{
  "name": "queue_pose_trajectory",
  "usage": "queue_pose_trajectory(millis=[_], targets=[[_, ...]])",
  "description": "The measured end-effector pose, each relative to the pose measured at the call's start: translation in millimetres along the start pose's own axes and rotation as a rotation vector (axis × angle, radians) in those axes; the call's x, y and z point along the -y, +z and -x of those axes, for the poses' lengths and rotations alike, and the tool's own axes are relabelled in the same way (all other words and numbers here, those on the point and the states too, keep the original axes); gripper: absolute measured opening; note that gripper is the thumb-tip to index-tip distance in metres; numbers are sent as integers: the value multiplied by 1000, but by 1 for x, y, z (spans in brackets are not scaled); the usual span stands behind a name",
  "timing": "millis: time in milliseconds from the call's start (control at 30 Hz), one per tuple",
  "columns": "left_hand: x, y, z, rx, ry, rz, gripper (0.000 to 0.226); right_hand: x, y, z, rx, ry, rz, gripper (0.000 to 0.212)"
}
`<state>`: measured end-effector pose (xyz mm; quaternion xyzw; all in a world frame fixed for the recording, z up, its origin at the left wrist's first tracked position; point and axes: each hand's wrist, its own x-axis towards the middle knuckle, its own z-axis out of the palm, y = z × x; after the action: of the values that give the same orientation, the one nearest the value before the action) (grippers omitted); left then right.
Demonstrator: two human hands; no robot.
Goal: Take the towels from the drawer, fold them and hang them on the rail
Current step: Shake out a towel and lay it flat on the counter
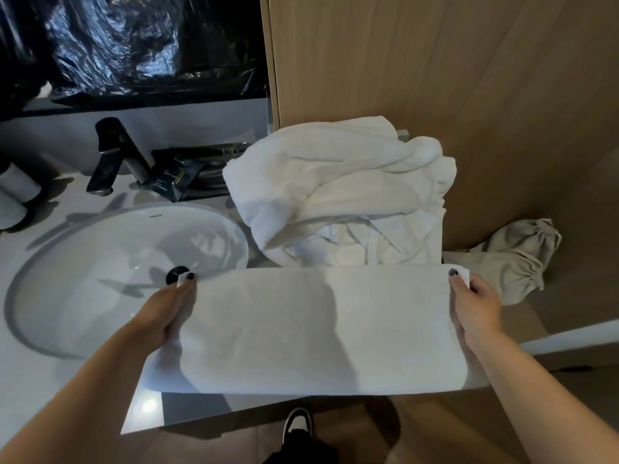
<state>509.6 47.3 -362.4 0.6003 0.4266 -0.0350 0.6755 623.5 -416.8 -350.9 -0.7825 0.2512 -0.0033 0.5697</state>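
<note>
We are holding one folded towel (308,326), stretched flat over the front edge of the counter (43,383). Behind it one heap of white towels (345,192) is lying rumpled; how many it contains is unclear. One basin (110,262) and one black tap (110,155) are sitting to the left. The left hand (170,309) and right hand (475,306) are each pinching a far corner, thumbs on top, arms extended.
</note>
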Motion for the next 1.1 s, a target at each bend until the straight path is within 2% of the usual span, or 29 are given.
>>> queue_pose_trajectory(millis=[133, 300, 467, 567, 700, 800, 967, 1100], targets=[[4, -9, 3, -87, 32, 51, 32, 0, -23, 2, 214, 204, -162, 11], [9, -24, 33, -189, 182, 81, 35, 10, -43, 11, 313, 235, -219, 19], [11, -29, 78, -188, 279, 104, 28, 14, -59, 26, 208, 174, -256, 11], [13, -27, 107, -193, 305, 124, 28, 14, -75, 37, 218, 139, -277, 6], [25, -34, 138, -310, 428, 53, 19, 12, -103, 54, 224, 95, -282, 5], [30, -33, 164, -331, 334, 126, 24, 12, -123, 65, 237, 85, -317, 12], [43, -18, 203, -508, 527, -205, 48, 15, -135, 74, 173, 57, -360, 11], [47, -4, 213, -571, 626, -309, 42, 16, -125, 75, 54, 72, -322, 9]])
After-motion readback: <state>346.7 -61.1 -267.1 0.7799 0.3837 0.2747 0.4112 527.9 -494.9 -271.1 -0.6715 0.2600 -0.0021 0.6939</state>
